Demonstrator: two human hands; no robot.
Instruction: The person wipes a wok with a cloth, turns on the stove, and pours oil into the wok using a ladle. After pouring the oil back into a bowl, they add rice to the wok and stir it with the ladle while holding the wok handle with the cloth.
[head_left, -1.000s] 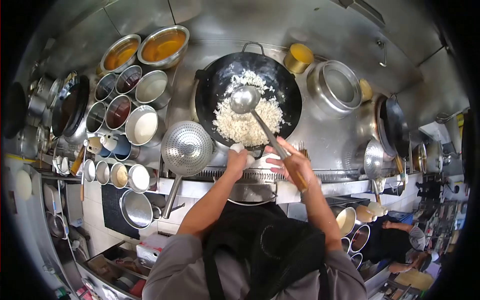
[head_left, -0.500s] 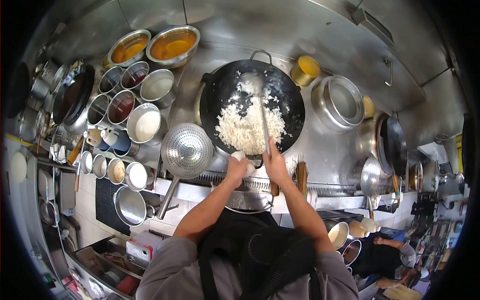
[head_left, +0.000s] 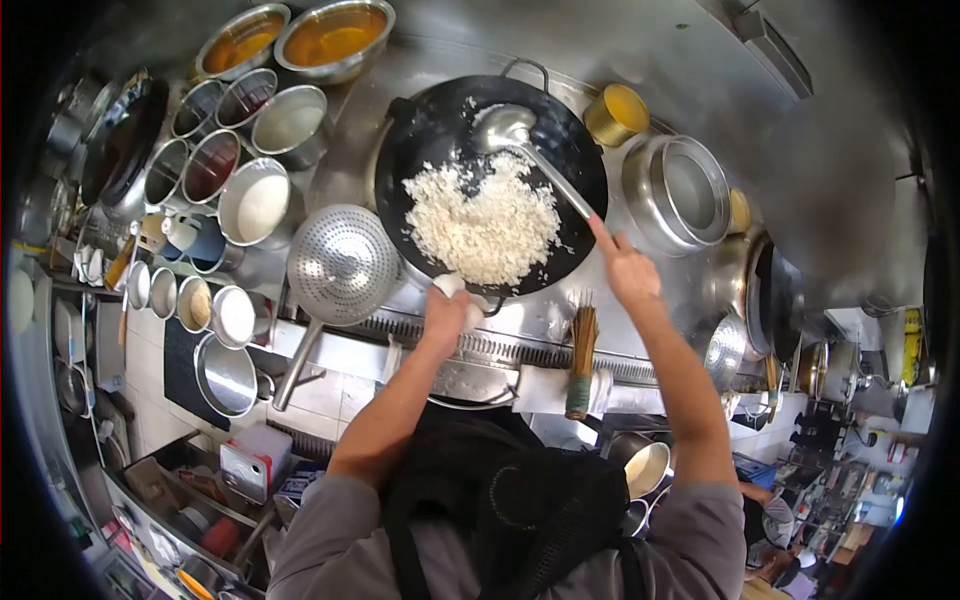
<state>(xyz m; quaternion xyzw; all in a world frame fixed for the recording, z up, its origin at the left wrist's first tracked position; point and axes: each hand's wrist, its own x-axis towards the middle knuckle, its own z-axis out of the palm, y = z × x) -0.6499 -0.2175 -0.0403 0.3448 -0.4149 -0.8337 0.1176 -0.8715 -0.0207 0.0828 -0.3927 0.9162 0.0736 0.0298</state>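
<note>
A black wok (head_left: 435,125) holds a mound of white rice (head_left: 485,225). My left hand (head_left: 445,322) is closed around a folded white cloth (head_left: 450,286) at the wok's near edge, beside its near loop handle. Whether the fingers also grip the wok through the cloth is hidden. At the right of the wok, my right hand (head_left: 630,272) is wrapped round the handle of a metal ladle (head_left: 508,127). The ladle's bowl is over the far part of the wok, beyond the rice.
A perforated strainer (head_left: 342,262) lies left of the wok, near several metal pots of sauces and a white pot (head_left: 258,205). Two bowls of orange liquid (head_left: 338,38) stand behind. To the right are a bamboo brush (head_left: 581,360), nested pots (head_left: 690,190) and a yellow-filled tin (head_left: 617,112).
My right hand has moved outward to the right, and the ladle now slants across the wok instead of pointing straight away. The left hand stays at the near edge with the cloth.
</note>
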